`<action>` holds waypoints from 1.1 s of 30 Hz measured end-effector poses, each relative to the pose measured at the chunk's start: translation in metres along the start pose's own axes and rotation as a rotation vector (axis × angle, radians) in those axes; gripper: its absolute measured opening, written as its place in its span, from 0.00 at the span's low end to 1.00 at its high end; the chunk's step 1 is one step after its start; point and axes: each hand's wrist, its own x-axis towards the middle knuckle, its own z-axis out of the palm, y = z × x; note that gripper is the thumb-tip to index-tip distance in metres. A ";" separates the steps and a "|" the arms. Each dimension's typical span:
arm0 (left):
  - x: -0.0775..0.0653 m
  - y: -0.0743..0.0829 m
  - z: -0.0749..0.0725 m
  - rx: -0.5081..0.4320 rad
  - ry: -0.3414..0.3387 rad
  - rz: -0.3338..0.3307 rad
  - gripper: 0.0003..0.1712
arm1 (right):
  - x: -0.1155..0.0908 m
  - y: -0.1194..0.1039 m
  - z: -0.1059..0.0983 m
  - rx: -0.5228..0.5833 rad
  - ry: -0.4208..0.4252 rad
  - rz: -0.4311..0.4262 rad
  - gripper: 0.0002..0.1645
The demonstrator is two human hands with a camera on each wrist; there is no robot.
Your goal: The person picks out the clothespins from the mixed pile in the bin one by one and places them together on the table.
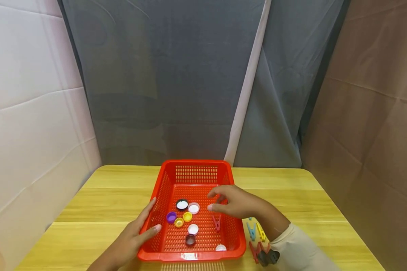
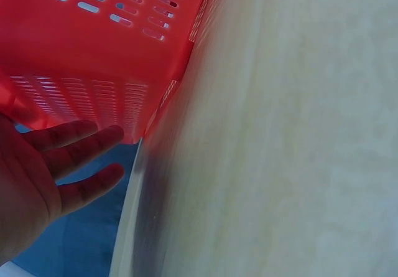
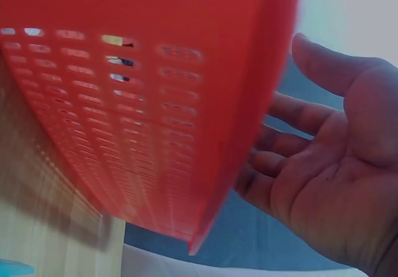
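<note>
A red plastic basket (image 1: 191, 257) stands on the table. My left hand (image 1: 135, 233) rests at its left rim, thumb reaching over the edge and the other fingers outside; in the left wrist view those fingers look straight and spread. My right hand (image 1: 237, 201) hovers over the basket's right side, fingers and thumb apart, holding nothing. Below it inside the basket is a red clothespin (image 1: 217, 223). Several bottle caps lie on the basket floor: a black-rimmed cap (image 1: 182, 204), a purple cap (image 1: 171, 217), a yellow cap (image 1: 187, 216), a brown cap (image 1: 190, 240) and white caps (image 1: 193, 229).
Right of the basket, on the wooden table (image 1: 312, 226), lie a blue clothespin (image 1: 252, 230), a yellow clothespin (image 1: 260, 232) and red clothespins (image 1: 254, 252), with a dark object (image 1: 273, 257) beside them. Grey curtains (image 1: 190, 94) hang behind the table.
</note>
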 end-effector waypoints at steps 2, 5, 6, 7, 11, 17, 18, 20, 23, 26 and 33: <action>0.000 0.000 0.001 0.000 0.001 -0.002 0.51 | 0.004 -0.001 0.003 -0.033 -0.043 0.010 0.23; -0.001 0.001 0.001 -0.005 -0.002 0.001 0.51 | 0.010 -0.001 0.008 -0.093 -0.093 0.024 0.23; -0.001 0.001 0.001 -0.004 -0.003 0.004 0.50 | 0.012 -0.001 0.009 -0.100 -0.111 0.030 0.23; -0.001 0.001 0.001 -0.006 -0.005 0.005 0.50 | 0.014 -0.002 0.011 -0.104 -0.126 0.044 0.24; -0.001 0.001 0.001 -0.009 -0.007 0.004 0.51 | 0.017 -0.007 0.018 -0.118 -0.182 0.080 0.29; -0.001 0.002 0.002 0.000 0.005 -0.017 0.51 | 0.019 -0.011 0.024 -0.141 -0.213 0.129 0.34; -0.001 0.002 0.002 0.003 0.007 -0.020 0.51 | 0.020 -0.011 0.025 -0.144 -0.216 0.136 0.35; -0.001 0.002 0.002 0.009 0.010 -0.021 0.52 | 0.022 -0.010 0.025 -0.144 -0.224 0.146 0.35; -0.001 0.002 0.002 0.013 0.009 -0.016 0.52 | 0.025 -0.009 0.025 -0.139 -0.230 0.162 0.36; -0.001 0.001 0.002 0.016 0.005 -0.010 0.51 | 0.028 -0.007 0.025 -0.140 -0.228 0.171 0.35; 0.000 0.001 0.001 0.012 0.001 -0.003 0.51 | 0.033 -0.007 0.027 -0.198 -0.250 0.127 0.26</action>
